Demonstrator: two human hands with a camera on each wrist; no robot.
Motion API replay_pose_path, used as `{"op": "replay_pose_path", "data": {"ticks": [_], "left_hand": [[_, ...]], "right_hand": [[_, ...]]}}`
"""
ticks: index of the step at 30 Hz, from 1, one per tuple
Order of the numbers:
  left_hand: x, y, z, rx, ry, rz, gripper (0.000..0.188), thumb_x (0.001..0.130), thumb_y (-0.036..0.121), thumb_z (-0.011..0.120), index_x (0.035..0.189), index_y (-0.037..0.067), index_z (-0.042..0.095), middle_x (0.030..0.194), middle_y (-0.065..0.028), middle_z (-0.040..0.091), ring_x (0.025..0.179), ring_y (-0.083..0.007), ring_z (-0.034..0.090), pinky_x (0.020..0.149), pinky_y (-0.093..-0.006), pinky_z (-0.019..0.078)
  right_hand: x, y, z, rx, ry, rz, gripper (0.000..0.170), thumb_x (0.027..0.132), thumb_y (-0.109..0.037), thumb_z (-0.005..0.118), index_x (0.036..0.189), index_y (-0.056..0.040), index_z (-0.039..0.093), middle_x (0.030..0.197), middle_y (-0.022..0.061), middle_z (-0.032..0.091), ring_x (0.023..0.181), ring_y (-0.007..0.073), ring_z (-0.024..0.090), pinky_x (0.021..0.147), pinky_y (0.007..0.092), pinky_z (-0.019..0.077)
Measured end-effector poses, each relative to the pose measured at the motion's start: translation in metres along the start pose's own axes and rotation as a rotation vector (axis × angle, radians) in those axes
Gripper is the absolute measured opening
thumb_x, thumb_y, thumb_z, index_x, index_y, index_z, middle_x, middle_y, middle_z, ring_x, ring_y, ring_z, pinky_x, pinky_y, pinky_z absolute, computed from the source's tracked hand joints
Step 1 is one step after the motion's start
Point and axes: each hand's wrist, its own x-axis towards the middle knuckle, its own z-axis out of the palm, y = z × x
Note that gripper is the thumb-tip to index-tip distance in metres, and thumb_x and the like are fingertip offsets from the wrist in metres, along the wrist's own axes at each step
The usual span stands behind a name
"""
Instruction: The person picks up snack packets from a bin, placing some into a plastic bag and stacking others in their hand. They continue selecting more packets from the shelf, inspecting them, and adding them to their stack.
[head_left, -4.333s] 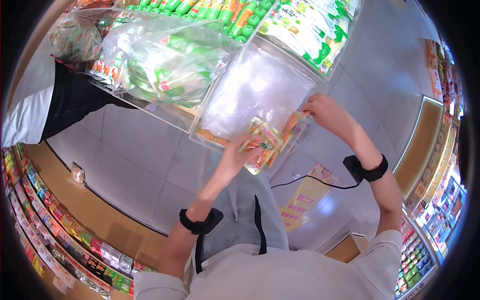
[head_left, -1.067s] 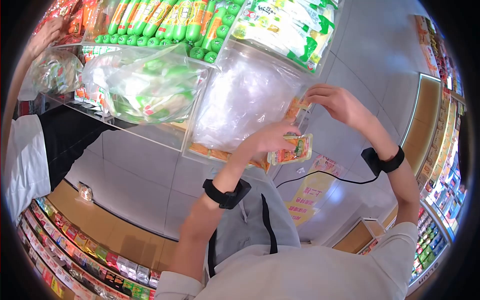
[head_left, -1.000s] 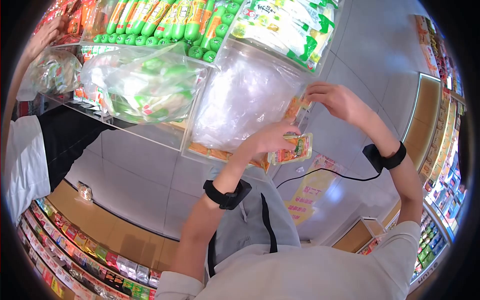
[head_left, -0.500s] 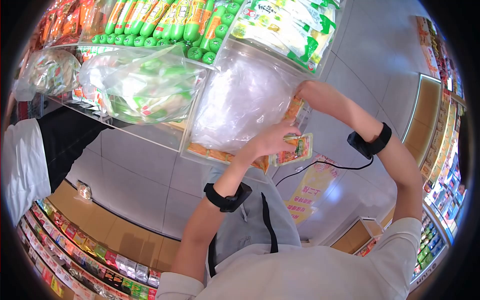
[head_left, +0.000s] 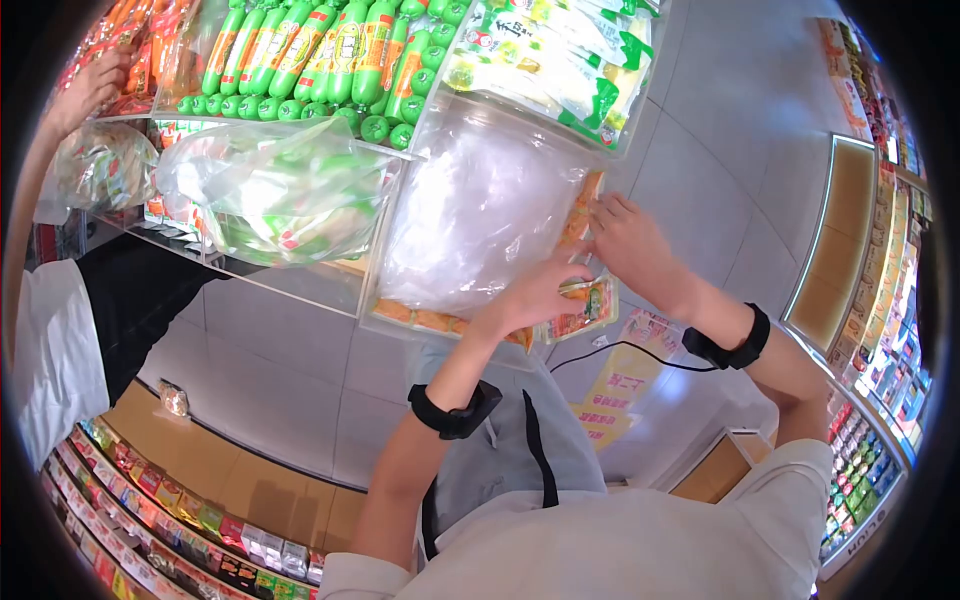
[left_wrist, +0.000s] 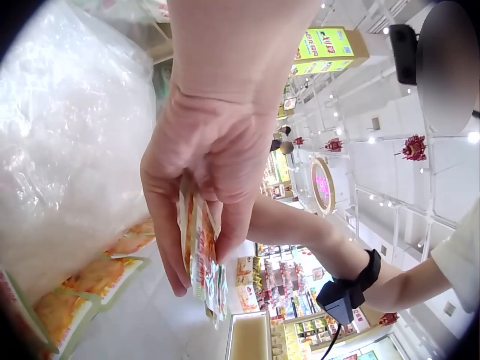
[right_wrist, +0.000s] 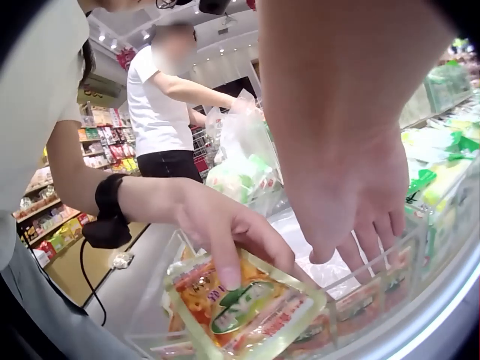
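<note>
In the head view my left hand point(head_left: 540, 290) holds flat orange-and-green packets point(head_left: 592, 306) at the near right corner of a clear bin point(head_left: 368, 300). The left wrist view shows several packets point(left_wrist: 199, 247) stacked between the thumb and fingers of that hand point(left_wrist: 214, 150). My right hand point(head_left: 637, 250) is at the bin's right side, fingers loosely extended beside more orange packets point(head_left: 577, 220). In the right wrist view its fingers point(right_wrist: 367, 244) hang by the clear wall, with no packet visible in them. A large clear plastic bag point(head_left: 480, 215) covers the bin's middle.
Green sausages point(head_left: 300, 60) and white-green packs point(head_left: 550, 60) fill neighbouring bins. A filled plastic bag point(head_left: 290, 195) lies to the left. Another person's hand point(head_left: 92, 92) reaches in at upper left. A black cable point(head_left: 650, 355) runs below my right hand.
My right hand has moved down along the bin's right side, closer to my left hand, which still grips the packets. The other person's hand has come back into view at upper left.
</note>
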Motion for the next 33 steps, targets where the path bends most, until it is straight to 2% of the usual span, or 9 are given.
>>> {"op": "replay_pose_path", "data": {"ticks": [2,5,11,17,20,23,26,29,33], "left_hand": [[-0.003,0.002,0.001,0.019,0.028,0.000,0.036,0.071,0.016,0.065,0.104,0.005,0.057,0.138,-0.0191,0.033,0.116,-0.0329,0.044,0.095,-0.0350,0.0375],[-0.002,-0.004,0.005,0.034,0.064,0.007,0.035,0.071,0.016,0.066,0.103,0.004,0.057,0.138,-0.0190,0.033,0.116,-0.0329,0.044,0.095,-0.0349,0.0374],[-0.005,-0.008,0.008,-0.001,0.121,0.026,0.036,0.072,0.016,0.066,0.104,0.001,0.056,0.131,-0.0192,0.040,0.113,-0.0328,0.046,0.094,-0.0342,0.0382],[-0.031,0.017,-0.005,-0.379,0.200,-0.174,0.033,0.079,0.012,0.063,0.106,-0.002,0.051,0.103,-0.0121,0.057,0.098,-0.0191,0.053,0.086,-0.0292,0.0410],[-0.048,0.022,-0.001,-0.562,0.259,-0.196,0.032,0.083,0.010,0.060,0.110,0.001,0.047,0.098,-0.0078,0.058,0.095,-0.0119,0.052,0.082,-0.0259,0.0419],[-0.073,0.040,0.013,-0.508,0.228,-0.213,0.035,0.085,0.009,0.060,0.114,0.005,0.042,0.101,-0.0046,0.058,0.096,-0.0080,0.052,0.079,-0.0234,0.0426],[-0.091,0.022,0.054,-0.626,0.256,-0.137,0.034,0.083,0.006,0.062,0.111,0.006,0.042,0.101,-0.0041,0.057,0.096,-0.0071,0.052,0.080,-0.0228,0.0417],[-0.105,0.024,0.062,-0.765,0.221,-0.287,0.031,0.085,0.007,0.060,0.111,0.006,0.043,0.103,-0.0024,0.056,0.097,-0.0070,0.051,0.081,-0.0230,0.0409],[-0.119,0.013,0.065,-0.755,0.381,-0.413,0.027,0.091,0.017,0.052,0.115,0.004,0.046,0.102,-0.0036,0.055,0.097,-0.0080,0.050,0.079,-0.0228,0.0415]], "right_hand": [[0.001,0.003,0.010,0.022,0.070,0.062,0.033,0.076,-0.025,0.060,0.090,0.0041,0.062,0.105,0.0154,0.058,0.109,0.0279,0.050,0.098,0.0369,0.0370],[0.006,0.001,-0.002,-0.009,-0.150,0.032,0.036,0.077,-0.025,0.060,0.096,0.0052,0.061,0.109,0.0157,0.057,0.113,0.0267,0.048,0.100,0.0367,0.0350],[0.008,0.007,0.015,-0.040,-0.048,0.050,0.034,0.078,-0.023,0.059,0.098,0.0045,0.060,0.112,0.0135,0.056,0.112,0.0247,0.048,0.102,0.0377,0.0336],[-0.016,0.001,-0.002,0.302,0.367,0.042,0.027,0.080,-0.011,0.058,0.105,-0.0006,0.058,0.112,0.0126,0.056,0.104,0.0284,0.051,0.097,0.0375,0.0371],[-0.042,-0.017,-0.007,0.576,0.460,0.232,0.026,0.080,-0.008,0.061,0.105,-0.0018,0.057,0.101,0.0107,0.061,0.098,0.0218,0.056,0.083,0.0357,0.0450],[-0.067,-0.051,0.000,1.463,0.226,0.642,0.024,0.082,-0.011,0.062,0.104,-0.0021,0.057,0.092,0.0078,0.062,0.086,0.0144,0.059,0.073,0.0309,0.0474],[-0.087,-0.080,-0.008,1.912,-0.093,0.678,0.024,0.083,-0.011,0.063,0.104,-0.0010,0.057,0.085,0.0047,0.062,0.075,0.0083,0.058,0.067,0.0249,0.0473],[-0.102,-0.102,0.001,1.908,-0.259,0.711,0.026,0.083,-0.011,0.063,0.105,-0.0002,0.056,0.086,0.0026,0.062,0.072,0.0065,0.057,0.063,0.0231,0.0463],[-0.098,-0.114,0.007,1.959,-0.153,0.736,0.024,0.084,-0.011,0.062,0.104,0.0010,0.057,0.084,0.0017,0.062,0.073,0.0069,0.057,0.062,0.0223,0.0460]]}}
